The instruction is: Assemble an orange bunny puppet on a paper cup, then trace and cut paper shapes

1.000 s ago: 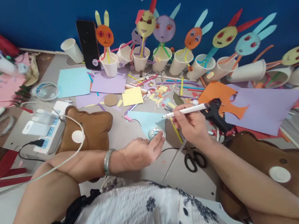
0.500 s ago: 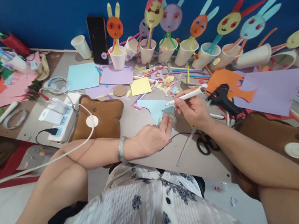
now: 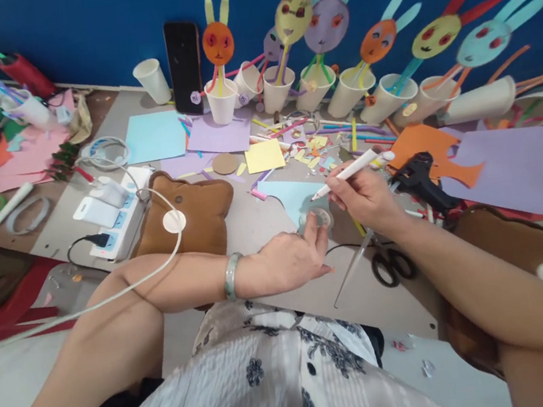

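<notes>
My left hand, wearing a pale green bangle, has its fingertips on a clear ring like a tape roll. That ring lies on a light blue sheet of paper. In my right hand is a white pen, its tip pointing left, just above the ring's far edge; I cannot tell whether it touches the paper. Black-handled scissors lie below my right wrist. Near that wrist rests a black glue gun.
Along the blue wall stand paper cups with paper rabbit heads, and a phone. Paper scraps and pipe cleaners litter the middle. A power strip and brown cushions flank my arms. Purple paper lies right.
The view has shifted a little, so most things appear further right. My right hand's pen tip has come slightly left and closer to the ring. My left fingers stay on the ring.
</notes>
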A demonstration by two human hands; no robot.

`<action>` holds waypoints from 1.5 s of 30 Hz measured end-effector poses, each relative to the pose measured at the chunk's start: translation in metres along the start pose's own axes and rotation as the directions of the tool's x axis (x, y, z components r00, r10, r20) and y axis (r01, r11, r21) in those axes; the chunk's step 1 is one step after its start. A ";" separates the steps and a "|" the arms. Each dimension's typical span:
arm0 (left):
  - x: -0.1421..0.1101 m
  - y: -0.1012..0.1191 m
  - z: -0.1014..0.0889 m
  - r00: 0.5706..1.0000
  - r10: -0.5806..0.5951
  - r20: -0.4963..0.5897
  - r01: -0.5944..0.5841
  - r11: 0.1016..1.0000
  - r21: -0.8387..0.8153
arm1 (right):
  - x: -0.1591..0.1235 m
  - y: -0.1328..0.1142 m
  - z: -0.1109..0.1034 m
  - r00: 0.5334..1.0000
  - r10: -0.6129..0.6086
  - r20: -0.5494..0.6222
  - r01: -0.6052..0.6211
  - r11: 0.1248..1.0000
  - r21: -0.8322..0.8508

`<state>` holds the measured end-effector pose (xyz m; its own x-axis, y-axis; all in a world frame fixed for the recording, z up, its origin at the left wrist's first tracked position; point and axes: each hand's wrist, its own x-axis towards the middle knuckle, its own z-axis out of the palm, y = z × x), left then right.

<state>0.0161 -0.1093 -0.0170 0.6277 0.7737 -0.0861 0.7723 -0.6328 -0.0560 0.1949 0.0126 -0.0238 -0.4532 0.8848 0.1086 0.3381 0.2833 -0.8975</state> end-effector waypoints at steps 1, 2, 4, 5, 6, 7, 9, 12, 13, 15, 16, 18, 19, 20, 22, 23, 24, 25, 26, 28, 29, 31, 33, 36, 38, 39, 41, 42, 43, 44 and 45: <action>0.000 0.000 0.000 1.000 0.005 -0.001 -0.005 1.000 -0.004 | 0.002 -0.001 0.000 1.000 -0.003 0.020 0.004 1.000 -0.023; 0.000 0.000 0.000 1.000 0.008 -0.003 -0.009 1.000 -0.006 | 0.004 -0.002 0.000 0.999 -0.006 0.044 0.008 0.999 -0.044; -0.001 0.000 -0.001 1.000 0.014 -0.016 -0.014 1.000 -0.006 | 0.010 -0.005 0.002 0.995 -0.017 0.094 0.024 0.997 -0.075; -0.002 0.000 0.000 1.000 0.015 -0.025 -0.015 1.000 -0.005 | 0.014 -0.008 0.003 0.992 -0.024 0.125 0.035 0.996 -0.085; -0.002 0.000 0.000 0.999 0.013 -0.036 -0.014 1.000 -0.004 | 0.017 -0.010 0.005 0.987 -0.033 0.156 0.049 0.994 -0.098; -0.002 0.000 0.000 0.999 0.012 -0.049 -0.012 1.000 -0.004 | 0.021 -0.013 0.006 0.980 -0.042 0.194 0.066 0.991 -0.117; -0.003 0.000 0.001 0.998 0.012 -0.069 -0.012 1.000 -0.008 | 0.026 -0.017 0.009 0.962 -0.053 0.268 0.100 0.982 -0.163; -0.002 0.000 0.003 0.998 0.012 -0.066 -0.013 1.000 -0.015 | 0.031 -0.020 0.011 0.937 -0.050 0.345 0.133 0.966 -0.221; -0.002 0.000 0.004 0.998 0.013 -0.068 -0.015 1.000 -0.017 | 0.032 -0.019 0.012 0.929 -0.043 0.368 0.138 0.962 -0.235; -0.002 0.000 0.006 0.996 0.019 -0.085 -0.020 1.000 -0.016 | 0.033 -0.018 0.012 0.908 -0.036 0.418 0.156 0.954 -0.256; -0.002 0.000 0.006 0.995 0.025 -0.095 -0.026 1.000 -0.013 | 0.033 -0.017 0.012 0.895 -0.036 0.444 0.168 0.950 -0.263; -0.002 -0.001 0.005 0.995 0.033 -0.094 -0.034 0.999 -0.008 | 0.034 -0.017 0.013 0.875 -0.046 0.482 0.198 0.942 -0.271; -0.002 -0.001 0.004 0.996 0.036 -0.083 -0.037 0.999 -0.008 | 0.034 -0.017 0.013 0.866 -0.047 0.499 0.209 0.938 -0.275; -0.002 -0.001 0.004 0.997 0.040 -0.071 -0.041 0.999 -0.012 | 0.034 -0.018 0.013 0.857 -0.043 0.513 0.215 0.935 -0.281; -0.002 -0.002 0.002 0.997 0.046 -0.057 -0.047 0.999 -0.022 | 0.034 -0.020 0.012 0.837 -0.024 0.546 0.215 0.933 -0.289; -0.001 -0.001 0.002 0.998 0.044 -0.053 -0.046 0.999 -0.027 | 0.034 -0.021 0.012 0.826 -0.014 0.563 0.213 0.933 -0.290; -0.001 -0.001 0.002 0.998 0.040 -0.054 -0.042 0.999 -0.030 | 0.034 -0.023 0.012 0.814 -0.005 0.581 0.213 0.933 -0.291; -0.001 0.000 0.003 0.998 0.034 -0.056 -0.036 0.999 -0.030 | 0.034 -0.024 0.012 0.802 0.002 0.597 0.217 0.931 -0.294; -0.001 0.000 0.004 0.998 0.030 -0.061 -0.032 0.999 -0.030 | 0.035 -0.025 0.013 0.789 0.009 0.614 0.221 0.929 -0.298; -0.001 0.001 0.006 0.997 0.031 -0.068 -0.033 0.999 -0.025 | 0.035 -0.027 0.013 0.765 0.012 0.644 0.236 0.925 -0.298; -0.001 0.001 0.007 0.997 0.034 -0.069 -0.036 0.999 -0.022 | 0.036 -0.027 0.013 0.755 0.010 0.655 0.244 0.924 -0.295; -0.001 0.001 0.006 0.997 0.041 -0.064 -0.043 0.999 -0.019 | 0.037 -0.029 0.014 0.739 0.002 0.673 0.254 0.925 -0.282; -0.001 0.001 0.005 0.998 0.041 -0.052 -0.043 0.999 -0.025 | 0.037 -0.031 0.014 0.728 0.003 0.685 0.261 0.923 -0.282; 0.000 0.000 0.003 0.999 0.039 -0.032 -0.041 0.998 -0.044 | 0.038 -0.034 0.015 0.722 0.009 0.692 0.270 0.917 -0.293; 0.001 -0.001 0.002 0.999 0.038 -0.027 -0.039 0.998 -0.053 | 0.038 -0.033 0.016 0.722 0.012 0.691 0.270 0.915 -0.298; 0.001 -0.001 0.002 0.999 0.039 -0.027 -0.040 0.998 -0.053 | 0.038 -0.032 0.016 0.722 0.010 0.692 0.270 0.917 -0.295; 0.001 -0.001 0.002 0.999 0.043 -0.023 -0.044 0.998 -0.046 | 0.038 -0.030 0.017 0.726 -0.001 0.688 0.271 0.920 -0.283; 0.000 -0.001 0.002 0.999 0.048 -0.019 -0.049 0.998 -0.041 | 0.038 -0.029 0.017 0.729 -0.006 0.685 0.271 0.921 -0.281; 0.000 -0.001 0.002 0.998 0.054 -0.015 -0.055 0.998 -0.038 | 0.038 -0.029 0.018 0.733 -0.011 0.681 0.273 0.920 -0.279; 0.000 -0.002 0.001 0.998 0.060 -0.013 -0.061 0.997 -0.036 | 0.038 -0.028 0.018 0.735 -0.012 0.678 0.275 0.919 -0.283; 0.000 -0.002 0.001 0.998 0.065 -0.013 -0.065 0.997 -0.038 | 0.037 -0.028 0.018 0.738 -0.012 0.675 0.279 0.916 -0.288</action>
<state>0.0142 -0.1081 -0.0177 0.6778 0.7313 -0.0765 0.7327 -0.6804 -0.0125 0.1533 0.0307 -0.0021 -0.8951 0.3998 -0.1974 0.4212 0.6128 -0.6686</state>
